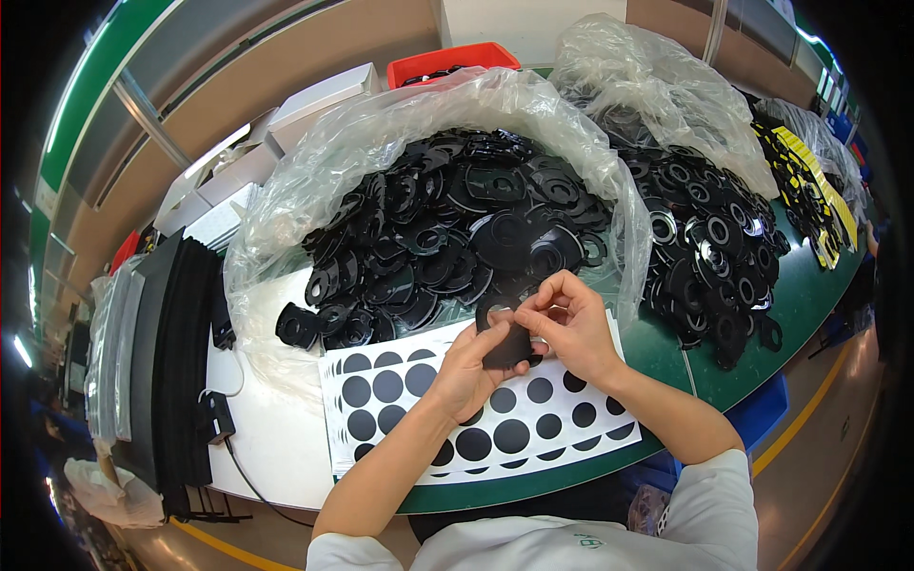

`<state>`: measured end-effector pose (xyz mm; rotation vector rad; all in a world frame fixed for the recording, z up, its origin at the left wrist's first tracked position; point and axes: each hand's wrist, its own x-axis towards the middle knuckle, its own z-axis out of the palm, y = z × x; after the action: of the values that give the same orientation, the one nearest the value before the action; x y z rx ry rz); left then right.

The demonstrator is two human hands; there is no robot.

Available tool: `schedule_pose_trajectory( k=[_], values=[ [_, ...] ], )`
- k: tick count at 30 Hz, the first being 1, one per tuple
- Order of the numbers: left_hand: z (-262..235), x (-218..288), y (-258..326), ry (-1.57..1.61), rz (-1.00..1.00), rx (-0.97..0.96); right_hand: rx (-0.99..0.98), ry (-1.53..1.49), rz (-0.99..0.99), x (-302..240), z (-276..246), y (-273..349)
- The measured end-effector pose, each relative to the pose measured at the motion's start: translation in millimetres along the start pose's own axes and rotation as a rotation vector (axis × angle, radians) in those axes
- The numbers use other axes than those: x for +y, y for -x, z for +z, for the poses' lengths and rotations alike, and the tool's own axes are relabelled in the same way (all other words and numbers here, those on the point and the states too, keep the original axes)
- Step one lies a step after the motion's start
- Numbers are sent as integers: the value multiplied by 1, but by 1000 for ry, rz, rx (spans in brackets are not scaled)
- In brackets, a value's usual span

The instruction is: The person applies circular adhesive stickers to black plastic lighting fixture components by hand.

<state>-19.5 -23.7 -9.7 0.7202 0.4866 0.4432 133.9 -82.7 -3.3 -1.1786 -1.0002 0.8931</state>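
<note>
My left hand (466, 373) grips a flat black plastic piece (506, 350) with a round opening near its top, the thumb lying across its face. The fingertips of my right hand (579, 335) are pinched together at that opening; whatever they hold is too small or hidden to make out. Under both hands lies a stack of white sheets (336, 409) bearing rows of round black stickers (511, 436). Just beyond my hands, a large heap of similar black pieces (400, 247) spills from an open clear plastic bag (286, 205).
A second heap of black ring-shaped parts (709, 257) lies to the right on the green table (762, 357), beside yellow-and-black pieces (809, 190). A red bin (452, 59) and white boxes (324, 103) stand behind. Black sheets (181, 362) and a corded adapter (218, 417) are at left.
</note>
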Motion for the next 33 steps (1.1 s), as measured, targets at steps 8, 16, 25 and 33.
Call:
schedule_pose_trajectory(
  k=[8, 16, 25, 33],
  values=[
    [-1, 1, 0, 56, 1, -21, -1, 79, -21, -11, 4, 5],
    [-3, -2, 1, 84, 19, -29, 0, 676, -603, -4, -7, 5],
    [-4, -2, 2, 35, 27, -62, 8, 462, -255, -14, -2, 3],
    [0, -5, -1, -128, 19, -104, -15, 218, 163, -24, -5, -2]
  ],
)
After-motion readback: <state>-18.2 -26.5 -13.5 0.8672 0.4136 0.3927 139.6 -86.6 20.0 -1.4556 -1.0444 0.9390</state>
